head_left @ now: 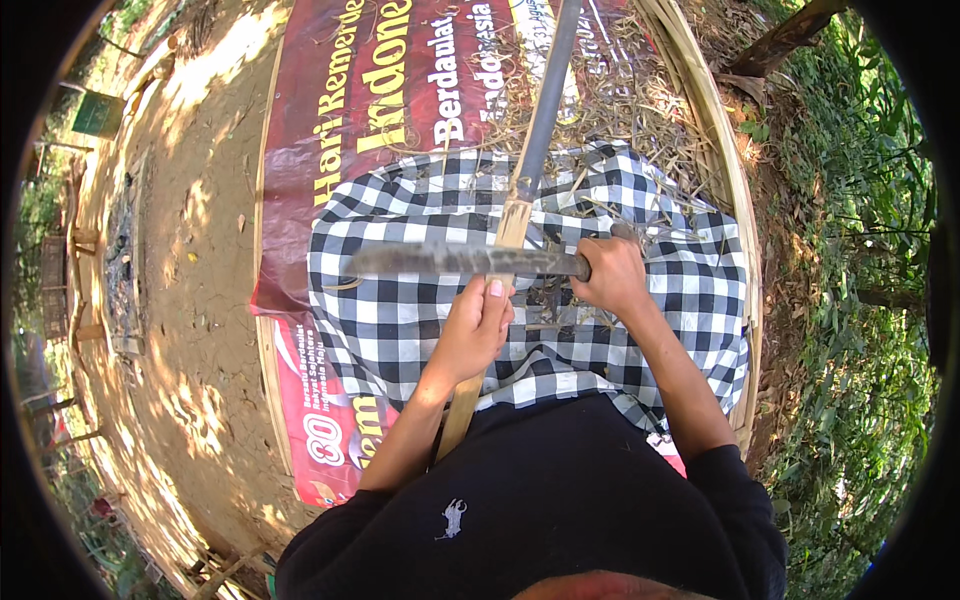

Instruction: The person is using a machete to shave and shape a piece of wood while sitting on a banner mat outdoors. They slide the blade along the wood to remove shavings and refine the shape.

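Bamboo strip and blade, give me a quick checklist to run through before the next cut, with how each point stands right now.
1. Left hand grips the bamboo strip below the blade: ok.
2. Right hand closed on the handle end of the long blade: ok.
3. Blade lies across the strip at the pale, peeled part: ok.
4. Left thumb clear of the cutting edge: not ok, it sits right up against the blade.
5. Checked cloth covers the lap under the work: ok.
6. Blade edge sharpness and which way it faces: cannot tell, the blade is blurred.
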The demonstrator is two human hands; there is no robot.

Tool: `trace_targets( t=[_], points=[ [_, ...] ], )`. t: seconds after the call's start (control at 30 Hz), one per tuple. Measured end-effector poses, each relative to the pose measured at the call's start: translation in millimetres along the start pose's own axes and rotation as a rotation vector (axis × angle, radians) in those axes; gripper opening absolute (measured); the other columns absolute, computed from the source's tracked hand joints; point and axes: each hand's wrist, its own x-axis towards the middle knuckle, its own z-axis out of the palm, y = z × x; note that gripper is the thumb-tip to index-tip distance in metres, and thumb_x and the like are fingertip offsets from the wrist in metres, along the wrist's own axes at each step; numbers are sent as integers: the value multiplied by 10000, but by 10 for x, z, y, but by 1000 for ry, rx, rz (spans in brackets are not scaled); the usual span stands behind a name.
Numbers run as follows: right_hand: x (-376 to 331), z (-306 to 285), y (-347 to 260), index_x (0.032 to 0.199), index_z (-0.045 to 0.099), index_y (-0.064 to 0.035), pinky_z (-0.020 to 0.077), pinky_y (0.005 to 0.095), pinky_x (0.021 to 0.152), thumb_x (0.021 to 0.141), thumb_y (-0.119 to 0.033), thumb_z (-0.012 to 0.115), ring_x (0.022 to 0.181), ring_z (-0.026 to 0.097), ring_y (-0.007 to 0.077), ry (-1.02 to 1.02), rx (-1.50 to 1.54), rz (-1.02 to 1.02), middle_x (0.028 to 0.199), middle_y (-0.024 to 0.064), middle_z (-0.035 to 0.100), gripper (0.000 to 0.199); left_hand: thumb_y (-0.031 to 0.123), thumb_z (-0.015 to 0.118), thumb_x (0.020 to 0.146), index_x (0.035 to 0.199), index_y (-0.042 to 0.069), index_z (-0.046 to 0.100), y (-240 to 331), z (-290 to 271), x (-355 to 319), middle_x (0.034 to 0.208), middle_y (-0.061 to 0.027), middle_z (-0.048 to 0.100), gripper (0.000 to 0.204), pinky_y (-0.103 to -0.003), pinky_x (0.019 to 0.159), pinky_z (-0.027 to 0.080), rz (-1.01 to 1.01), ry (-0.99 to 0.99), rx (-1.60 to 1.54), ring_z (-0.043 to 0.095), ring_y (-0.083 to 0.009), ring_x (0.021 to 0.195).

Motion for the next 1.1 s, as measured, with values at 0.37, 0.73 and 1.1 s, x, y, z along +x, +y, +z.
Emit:
trace_targets(
  t=[0.37,0.73,1.1],
  points=[
    [73,-19,54,686,595,-52,531,487,684,656,-181,727,626,616,395,-66,-4,-50,623,151,630,187,326,364,1098,1075,45,463,-159,32,25,663,24,418,299,-214,396,327,76,1,140,362,-24,453],
    [-17,-176,-67,708,633,-44,509,481,638,672,-213,721,621,648,386,-128,10,178,652,152,655,194,321,335,1107,1146,36,464,86,9,38,695,16,423,315,-207,410,325,-65,-47,-2,366,-27,463],
    [-128,89,330,757,666,-37,523,490,634,692,-197,715,655,664,389,18,36,-3,669,165,663,179,215,386,1089,970,6,454,33,190,-23,638,-65,528,250,-321,520,402,254,94,495,498,-119,554]
  ],
)
